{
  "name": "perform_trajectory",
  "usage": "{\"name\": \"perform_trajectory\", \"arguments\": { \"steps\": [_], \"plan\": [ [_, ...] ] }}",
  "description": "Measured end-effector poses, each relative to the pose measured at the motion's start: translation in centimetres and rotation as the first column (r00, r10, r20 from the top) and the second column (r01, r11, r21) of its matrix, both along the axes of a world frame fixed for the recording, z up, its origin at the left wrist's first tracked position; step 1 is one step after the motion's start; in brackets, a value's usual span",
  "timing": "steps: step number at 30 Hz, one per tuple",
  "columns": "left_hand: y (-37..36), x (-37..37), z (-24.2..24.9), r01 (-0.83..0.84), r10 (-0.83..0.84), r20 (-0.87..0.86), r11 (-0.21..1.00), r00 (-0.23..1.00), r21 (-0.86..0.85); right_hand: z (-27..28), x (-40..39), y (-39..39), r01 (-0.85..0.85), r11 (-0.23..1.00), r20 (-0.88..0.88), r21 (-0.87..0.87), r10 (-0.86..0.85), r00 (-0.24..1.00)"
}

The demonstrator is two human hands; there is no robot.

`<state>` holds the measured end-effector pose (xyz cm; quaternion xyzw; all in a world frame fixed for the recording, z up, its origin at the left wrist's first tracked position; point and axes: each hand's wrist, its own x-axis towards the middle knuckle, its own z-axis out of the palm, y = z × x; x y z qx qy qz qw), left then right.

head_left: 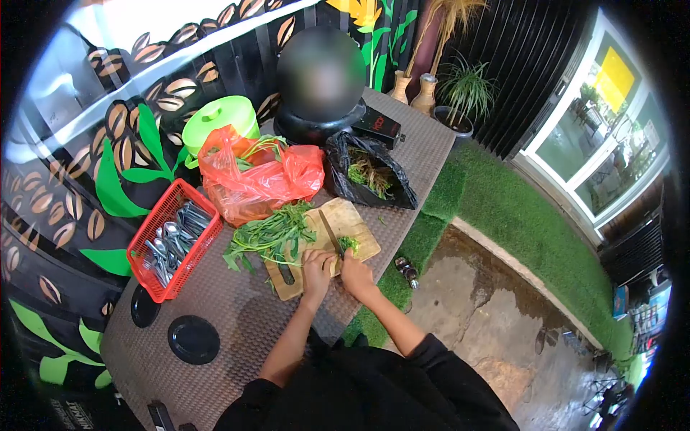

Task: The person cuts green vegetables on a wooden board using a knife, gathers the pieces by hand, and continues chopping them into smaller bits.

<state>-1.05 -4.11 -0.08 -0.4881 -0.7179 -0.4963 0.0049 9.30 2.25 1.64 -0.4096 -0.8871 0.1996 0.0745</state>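
Observation:
My right hand [355,277] is closed around the handle of a knife [330,230], whose blade points away from me over the wooden cutting board [357,221]. Close beside it, my left hand [316,271] presses leafy greens against the board with its fingers bent together; the stalks under them are mostly hidden. A small heap of chopped greens [348,243] lies by the blade on the right. Long uncut leafy greens [269,233] spread over the board's left side and onto the woven table [255,316].
Behind the board sit a red plastic bag [262,183] and a black bag [370,172] with plant scraps. A red basket of cutlery [175,241], black plates [193,340], a green lidded container [221,123] and a black pot [316,127] stand around. The table's right edge is near.

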Motion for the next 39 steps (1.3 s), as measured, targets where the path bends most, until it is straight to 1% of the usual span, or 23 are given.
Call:
{"name": "perform_trajectory", "arguments": {
  "steps": [2,3,4,6,9,10,11,12,14,15,17,18,20,21,23,26,27,29,33,35,36,38,39],
  "plan": [
    [0.2,0.3,-0.1,-0.036,0.036,0.016,0.999,0.999,0.018,0.3,0.8,-0.7,0.022,1.0,0.011,-0.021,-0.022,1.0],
    [0.2,0.1,-0.2,-0.036,0.036,0.016,0.999,0.999,0.02,0.9,1.2,-1.8,0.047,0.998,0.086,-0.051,-0.042,0.995],
    [0.2,0.0,-0.3,-0.024,0.024,0.009,1.0,1.0,0.0,1.0,0.9,-2.0,0.047,0.998,0.089,-0.05,-0.043,0.995],
    [0.1,0.2,-0.4,-0.016,0.016,0.012,1.0,1.0,-0.017,1.1,0.8,-2.5,0.045,0.997,0.17,-0.057,-0.035,0.985],
    [-0.3,-0.1,-0.1,0.036,-0.037,-0.061,0.999,0.997,-0.008,0.6,0.4,0.0,-0.011,0.997,0.113,-0.071,0.019,0.993],
    [-0.2,0.0,-0.1,0.011,-0.012,-0.072,1.0,0.997,-0.008,0.7,0.5,0.5,-0.038,0.997,0.077,-0.068,0.044,0.996],
    [-0.2,0.1,-0.1,-0.014,0.013,-0.08,1.0,0.997,-0.009,0.7,0.6,0.8,-0.007,0.993,0.087,-0.12,0.018,0.996],
    [-0.2,0.1,-0.1,-0.012,0.012,-0.08,1.0,0.997,-0.005,1.1,1.0,0.5,-0.006,0.993,0.087,-0.117,0.016,0.996],
    [-0.2,0.1,-0.3,-0.043,0.043,0.047,0.999,0.998,-0.006,1.6,2.1,-0.6,-0.02,0.997,0.083,-0.078,0.026,0.996],
    [-0.2,0.2,-0.2,-0.044,0.044,0.047,0.999,0.998,-0.005,1.8,2.2,-1.1,-0.021,0.997,0.084,-0.078,0.027,0.996],
    [-0.2,0.1,0.0,-0.055,0.058,0.09,0.998,0.994,-0.032,1.9,2.1,-2.2,0.054,0.981,0.137,-0.185,-0.028,0.99],
    [-0.1,-0.1,-0.2,-0.057,0.06,0.087,0.998,0.994,-0.034,1.5,1.8,-2.4,0.051,0.981,0.134,-0.187,-0.026,0.991],
    [0.1,-0.3,-0.6,-0.04,0.04,0.027,0.999,0.999,-0.025,0.2,1.3,-2.6,0.063,0.987,0.093,-0.149,-0.05,0.994],
    [0.1,-0.3,-0.4,-0.039,0.04,0.028,0.999,0.999,-0.027,-0.3,0.9,-2.2,0.064,0.986,0.094,-0.151,-0.05,0.994],
    [0.0,-0.3,0.0,-0.03,0.031,0.036,0.999,0.999,-0.032,-0.8,0.1,-1.0,0.009,0.999,0.006,-0.048,-0.008,1.0],
    [0.0,0.0,-0.2,-0.041,0.042,0.056,0.999,0.998,-0.029,0.2,0.7,-0.6,-0.016,1.0,0.037,-0.014,0.016,0.999],
    [0.1,-0.1,-0.3,-0.042,0.044,0.055,0.999,0.998,-0.029,0.2,0.8,-1.2,-0.017,1.0,0.035,-0.015,0.018,0.999],
    [0.0,-0.1,-0.4,-0.055,0.056,0.053,0.998,0.997,-0.022,-0.2,1.1,-3.0,0.081,0.995,0.037,-0.05,-0.079,0.996],
    [-0.5,-0.1,0.1,-0.019,0.02,0.024,0.999,1.0,-0.032,-0.6,0.2,-2.5,0.046,0.999,0.086,0.0,-0.046,0.995],
    [-0.6,0.1,0.5,-0.012,0.009,-0.086,0.999,0.996,-0.037,-0.5,0.7,-1.7,0.014,1.0,0.072,-0.018,-0.013,0.997],
    [-0.6,-0.1,0.2,-0.011,0.008,-0.09,0.999,0.996,-0.032,0.0,1.0,-1.8,0.015,1.0,0.068,-0.014,-0.014,0.998],
    [-0.8,-0.4,-0.6,0.0,0.0,-0.054,1.0,0.999,-0.011,0.7,1.8,-2.4,0.052,0.995,0.086,-0.083,-0.044,0.995],
    [-0.7,-0.4,-0.7,-0.002,0.002,-0.052,1.0,0.999,-0.01,0.7,1.9,-2.3,0.05,0.995,0.088,-0.082,-0.043,0.995]
  ]
}}
